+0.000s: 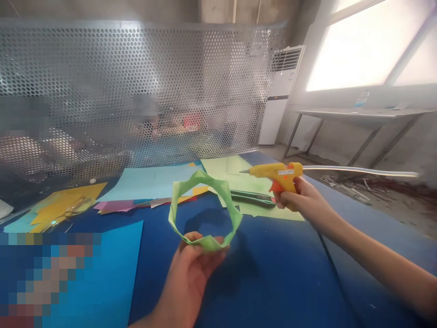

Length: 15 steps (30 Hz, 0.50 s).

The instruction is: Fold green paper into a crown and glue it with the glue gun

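Observation:
My left hand (194,262) pinches the near edge of a light green folded paper ring (178,187), holding it tilted above the blue table. The ring has a zigzag, pointed rim and an open middle. In my right hand (300,193) is a yellow hot glue gun (273,171) with an orange trigger. Its nozzle points left, past the ring's far right side and apart from it. A long whitish glue stick (358,171) sticks out of the gun's back end. A dark green utility knife (252,197) lies on pale green paper behind the ring.
Light blue (153,181), pale green (235,166) and yellow sheets (58,200) lie across the back of the table. A pair of glasses (77,207) rests at left, by a bright blue sheet (119,269). A perforated metal screen (136,68) stands behind. The lower left is pixelated.

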### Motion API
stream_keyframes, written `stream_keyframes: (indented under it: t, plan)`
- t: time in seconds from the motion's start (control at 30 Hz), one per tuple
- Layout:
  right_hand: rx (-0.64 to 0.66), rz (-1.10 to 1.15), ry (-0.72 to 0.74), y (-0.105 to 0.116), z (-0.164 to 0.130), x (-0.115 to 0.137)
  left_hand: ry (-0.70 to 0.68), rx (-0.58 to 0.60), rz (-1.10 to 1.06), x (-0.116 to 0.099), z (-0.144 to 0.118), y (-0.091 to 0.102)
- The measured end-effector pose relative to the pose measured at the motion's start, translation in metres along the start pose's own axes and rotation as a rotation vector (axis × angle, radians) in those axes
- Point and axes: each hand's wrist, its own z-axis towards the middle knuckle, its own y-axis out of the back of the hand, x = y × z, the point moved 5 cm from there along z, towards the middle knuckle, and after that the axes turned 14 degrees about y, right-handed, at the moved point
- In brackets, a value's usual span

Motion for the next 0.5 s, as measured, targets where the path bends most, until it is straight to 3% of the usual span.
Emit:
stream_keyframes:
  t: [0.3,0.5]
  plan:
    - [-0.026,0.110,-0.019,-0.028,-0.010,0.022,-0.010,-0.059,-0.122,-0.005,0.006,0.001]
    - [-0.101,0.042,0.051,-0.032,-0.017,0.045,0.001,-0.096,-0.161,-0.005,0.010,0.002]
